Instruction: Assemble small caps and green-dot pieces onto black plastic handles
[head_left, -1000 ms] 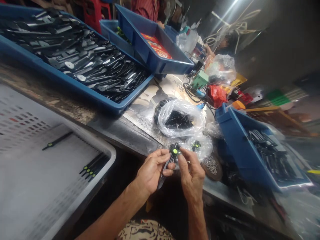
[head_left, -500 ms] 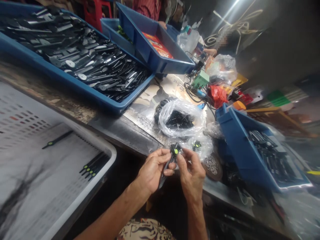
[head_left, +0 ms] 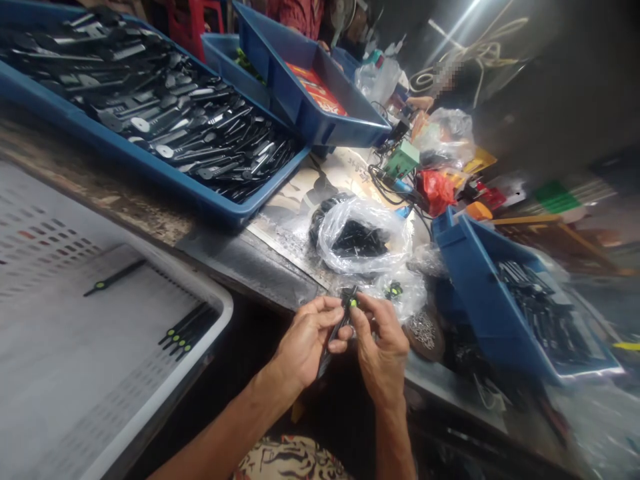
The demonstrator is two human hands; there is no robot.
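My left hand [head_left: 307, 337] grips a long, narrow black plastic part [head_left: 326, 357] between thumb and fingers; its lower end points down toward my lap. Near its upper end sits a small yellow-green disc [head_left: 353, 303]. My right hand [head_left: 383, 343] closes on that same end, thumb at the disc and index finger behind it. Just beyond my hands lies a clear plastic bag [head_left: 413, 293] with a few black and yellow-green pieces. Behind it stands an open bag [head_left: 325, 250] of small black parts. A round dish [head_left: 434, 337] of small metal pieces lies right of my right hand.
A white perforated crate [head_left: 226, 310] at left holds several finished-looking black parts with green dots. A large blue bin [head_left: 240, 212] of black parts fills the upper left. Another blue bin [head_left: 463, 267] stands at right. A person [head_left: 295, 17] sits across the table.
My right fingers have closed in on the disc end, and the thumb now covers part of the disc. My left hand stays almost still, holding the black part.
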